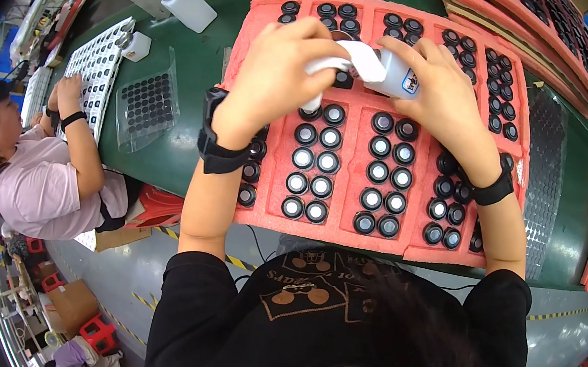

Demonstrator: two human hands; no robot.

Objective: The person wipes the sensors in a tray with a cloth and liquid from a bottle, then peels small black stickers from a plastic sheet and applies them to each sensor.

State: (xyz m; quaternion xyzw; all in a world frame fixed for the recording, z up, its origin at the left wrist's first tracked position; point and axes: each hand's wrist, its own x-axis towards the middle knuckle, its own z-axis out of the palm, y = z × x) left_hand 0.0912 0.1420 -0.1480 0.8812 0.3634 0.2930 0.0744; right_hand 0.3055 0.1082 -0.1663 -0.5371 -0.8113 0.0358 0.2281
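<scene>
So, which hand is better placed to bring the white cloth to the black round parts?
Probably the left hand: it holds the white cloth above the black round parts in the pink foam tray, while the right hand grips the white bottle.

The left hand [286,71] holds a white cloth [361,60] right by the bottle [396,77] in the right hand [445,92], above a pink tray [350,169] of black parts [328,162].

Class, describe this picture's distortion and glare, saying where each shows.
Head view: fisheye distortion bows the green bench's near edge, and the picture's corners fall to black; head view: bright glints speckle the plastic sheet right of the pink tray.
</scene>
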